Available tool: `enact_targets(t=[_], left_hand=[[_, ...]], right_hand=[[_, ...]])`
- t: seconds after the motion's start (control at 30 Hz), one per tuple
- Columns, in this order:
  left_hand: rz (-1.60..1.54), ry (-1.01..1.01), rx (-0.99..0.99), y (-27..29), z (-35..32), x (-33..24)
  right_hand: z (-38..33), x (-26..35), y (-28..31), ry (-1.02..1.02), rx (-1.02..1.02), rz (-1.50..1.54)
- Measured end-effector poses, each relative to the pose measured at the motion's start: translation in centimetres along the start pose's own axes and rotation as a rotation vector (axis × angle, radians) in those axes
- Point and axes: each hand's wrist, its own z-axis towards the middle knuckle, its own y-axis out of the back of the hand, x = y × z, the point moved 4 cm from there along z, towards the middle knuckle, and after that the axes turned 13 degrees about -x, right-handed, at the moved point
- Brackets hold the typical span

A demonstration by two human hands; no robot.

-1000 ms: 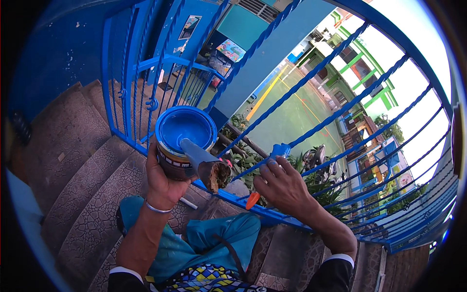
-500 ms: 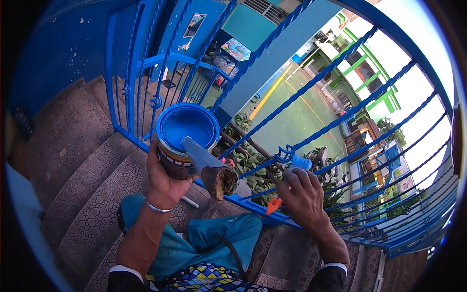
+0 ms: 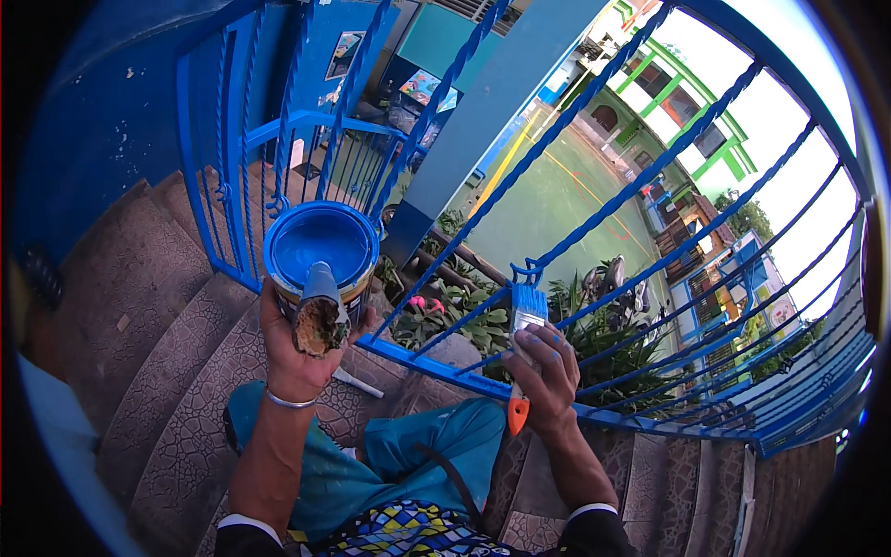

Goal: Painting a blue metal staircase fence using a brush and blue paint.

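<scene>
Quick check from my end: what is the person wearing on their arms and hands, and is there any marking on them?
Both forearms are bare, with dark sleeves pushed up near the elbows, each ending in a thin white cuff edge. The left hand has a slim silver bangle at the wrist. The right hand wears no jewellery that shows; its fingers carry small smears of blue paint. No gloves on either hand.

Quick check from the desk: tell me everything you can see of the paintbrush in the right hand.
The paintbrush is a flat brush with an orange handle tip showing below the palm, a pale ferrule and bristles loaded with blue paint. The right hand grips it around the handle, fingers spotted with blue. It stands nearly upright, bristles up, and the bristle end lies against or right at a twisted bar of the blue railing, near where several bars meet; I cannot tell whether it presses on the metal. Nothing else touches it.
</scene>
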Motion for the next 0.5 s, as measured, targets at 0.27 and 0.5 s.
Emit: enact_targets(t=[0.27, 0.5], left_hand=[[0.029, 0.021, -0.02, 0.1, 0.1, -0.1], [0.011, -0.014, -0.078, 0.4, 0.0, -0.4]], right_hand=[[2.3, 2.1, -3.6, 0.132, 0.144, -0.027], [3.0, 2.3, -6.4, 0.375, 0.498, -0.25]])
